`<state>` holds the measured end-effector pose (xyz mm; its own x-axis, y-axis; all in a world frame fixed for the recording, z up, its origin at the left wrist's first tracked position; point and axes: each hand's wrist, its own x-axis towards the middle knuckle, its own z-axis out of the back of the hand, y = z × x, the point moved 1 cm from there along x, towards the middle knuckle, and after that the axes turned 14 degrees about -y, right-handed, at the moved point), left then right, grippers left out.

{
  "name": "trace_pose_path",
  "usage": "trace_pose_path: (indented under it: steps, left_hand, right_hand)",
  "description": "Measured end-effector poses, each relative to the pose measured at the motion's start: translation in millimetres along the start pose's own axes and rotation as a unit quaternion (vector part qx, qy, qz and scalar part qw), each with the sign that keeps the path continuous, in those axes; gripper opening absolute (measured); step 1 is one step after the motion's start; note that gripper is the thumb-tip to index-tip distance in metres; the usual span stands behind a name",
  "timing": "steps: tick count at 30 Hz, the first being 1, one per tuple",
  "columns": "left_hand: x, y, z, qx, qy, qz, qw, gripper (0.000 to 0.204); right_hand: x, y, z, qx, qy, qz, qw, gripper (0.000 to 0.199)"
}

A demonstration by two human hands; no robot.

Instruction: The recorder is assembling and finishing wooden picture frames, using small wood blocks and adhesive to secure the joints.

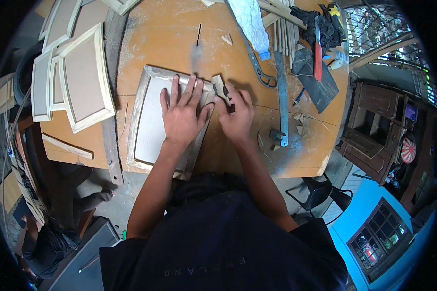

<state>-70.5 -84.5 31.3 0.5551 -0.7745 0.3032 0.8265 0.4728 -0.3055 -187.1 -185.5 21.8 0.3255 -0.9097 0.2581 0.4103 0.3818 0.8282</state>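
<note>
A wooden picture frame [139, 104] with a pale panel lies on the worktable, close to my body. My left hand [182, 114] rests flat on it, fingers spread over the panel and the far rail. At the frame's far right corner, my right hand [237, 114] is closed around a small sanding block [218, 85], tan with dark patches. The block presses against or just beside the frame's edge; I cannot tell exactly which. My right fingertips partly cover it.
Several finished-looking frames [88, 77] are stacked at the left, by a long metal bar [110, 102]. A hand saw [262, 72], a steel square [282, 106], a plastic bottle [251, 24] and a red-handled tool [318, 63] lie rightward. Another person [48, 242] is at lower left.
</note>
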Motion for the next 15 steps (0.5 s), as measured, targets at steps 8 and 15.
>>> trace_pose_path:
  steps: [8, 15]
  left_hand:
    - [-4, -2, -5, 0.013, -0.013, -0.006, 1.000, 0.055]
    - [-8, 5, -11, -0.026, -0.021, 0.020, 0.999, 0.048]
  right_hand:
    - [4, 2, -14, -0.020, -0.025, 0.073, 0.997, 0.036]
    - [-9, 4, -10, -0.018, -0.015, 0.078, 0.997, 0.034]
